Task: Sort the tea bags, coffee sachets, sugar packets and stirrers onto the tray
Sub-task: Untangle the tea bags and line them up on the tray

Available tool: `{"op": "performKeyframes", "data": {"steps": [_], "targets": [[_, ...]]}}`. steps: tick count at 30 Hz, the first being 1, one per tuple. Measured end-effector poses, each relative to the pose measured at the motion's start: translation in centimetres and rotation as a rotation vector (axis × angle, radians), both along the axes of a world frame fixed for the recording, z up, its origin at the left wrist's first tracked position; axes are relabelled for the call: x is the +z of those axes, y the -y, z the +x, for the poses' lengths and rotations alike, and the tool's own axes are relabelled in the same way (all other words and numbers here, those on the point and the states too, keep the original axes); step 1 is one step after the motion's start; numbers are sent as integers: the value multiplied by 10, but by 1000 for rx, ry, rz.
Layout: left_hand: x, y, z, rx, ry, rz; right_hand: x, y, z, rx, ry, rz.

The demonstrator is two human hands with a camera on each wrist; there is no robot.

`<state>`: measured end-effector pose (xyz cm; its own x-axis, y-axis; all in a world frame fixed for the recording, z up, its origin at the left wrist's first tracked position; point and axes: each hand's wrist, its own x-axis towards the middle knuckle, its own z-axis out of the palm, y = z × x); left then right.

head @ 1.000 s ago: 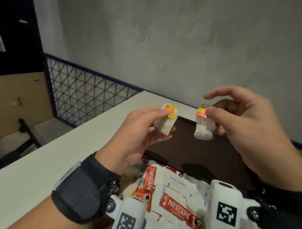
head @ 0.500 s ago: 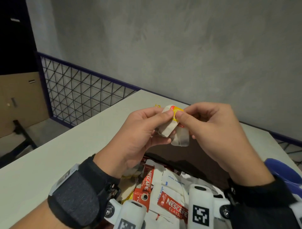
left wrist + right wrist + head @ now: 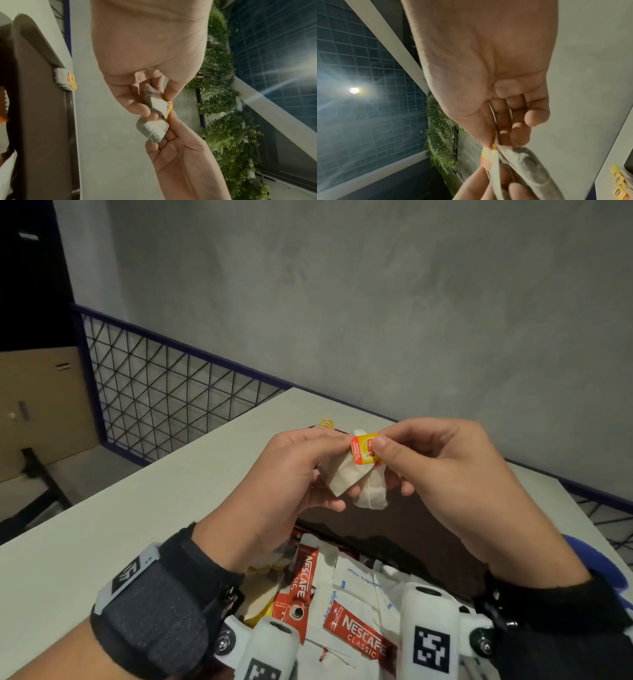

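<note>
Paper tea bags [image 3: 356,477] pinched between both hands [image 3: 373,470].

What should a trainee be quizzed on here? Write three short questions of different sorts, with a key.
1. True or false: the left hand is empty.
2. What does the right hand pinch? A a stirrer; B a tea bag tag; C a sugar packet.
3. Fill in: the red sachets read ____.
Key: 1 false, it holds a tea bag; 2 B; 3 Nescafe Classic.
</note>
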<state>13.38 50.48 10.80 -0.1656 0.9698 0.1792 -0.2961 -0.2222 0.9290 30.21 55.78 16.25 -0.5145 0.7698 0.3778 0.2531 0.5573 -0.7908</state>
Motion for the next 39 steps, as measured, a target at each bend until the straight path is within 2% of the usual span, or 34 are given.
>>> {"op": "performKeyframes", "data": {"steps": [4,12,20,30,35,39], "targets": [[-2,0,0,30,-79,-5,0,0,2,-18,37,29],[-3,-1,2,96,-116,-17,1,0,4,-56,104,126],[-2,0,1,62,-113,-34,2,0,5,-74,156,181],[-3,0,-1,34,-208,9,0,0,4,-103,180,228],[-2,0,-1,9,-203,-7,0,1,2,-118,185,251],[-2,-2,-1,14,-134,-62,1,-2,6,-156,97,272]]}}
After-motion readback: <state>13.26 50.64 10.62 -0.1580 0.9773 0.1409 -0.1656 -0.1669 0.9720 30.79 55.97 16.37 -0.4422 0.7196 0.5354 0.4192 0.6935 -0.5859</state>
